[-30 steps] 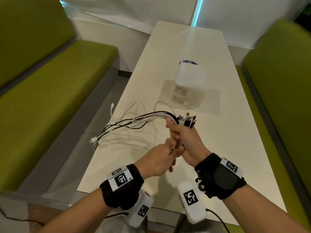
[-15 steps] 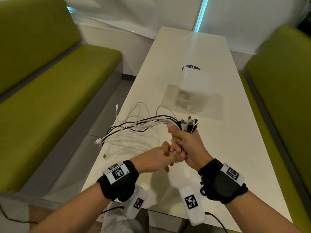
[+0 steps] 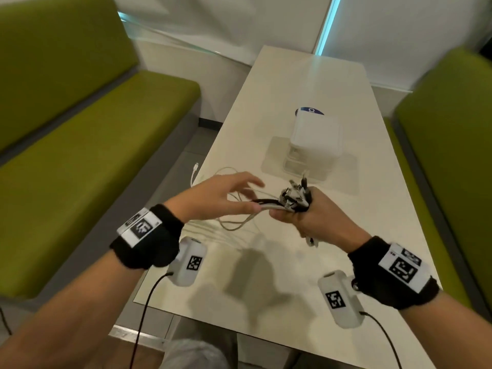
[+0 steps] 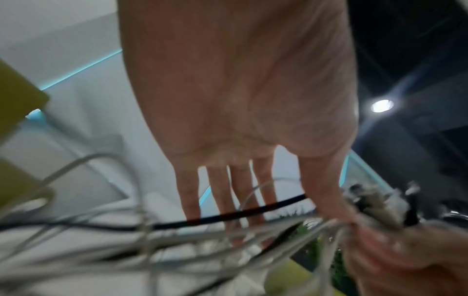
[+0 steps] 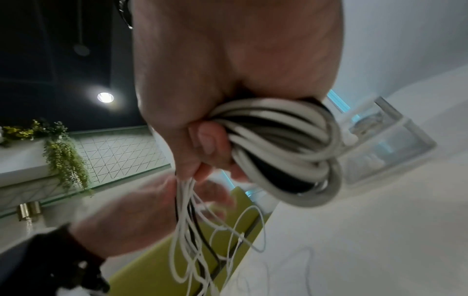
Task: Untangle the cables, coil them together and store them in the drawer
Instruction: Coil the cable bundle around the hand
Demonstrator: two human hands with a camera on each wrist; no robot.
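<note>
A bundle of white and black cables (image 3: 266, 205) runs across the white table (image 3: 292, 262). My right hand (image 3: 319, 219) grips it as a coil (image 5: 278, 150), with the connector ends (image 3: 295, 194) sticking up above the fist. Loose strands (image 5: 192, 230) hang from the fist and trail left in loops on the table (image 3: 234, 225). My left hand (image 3: 234, 193) hovers just left of the right one, fingers straight and spread across the strands (image 4: 177, 236), thumb near the bundle. The small white drawer unit (image 3: 314, 145) stands beyond the hands, its drawers closed.
Green benches (image 3: 80, 169) flank the table on both sides. One white cable end (image 3: 195, 166) hangs over the table's left edge. A round blue-and-white object (image 3: 310, 111) lies behind the drawer unit. White walls close off the far end.
My left hand has released its hold under the right fist and swung left and up over the loose strands, fingers now spread. The right hand keeps gripping the bundle.
</note>
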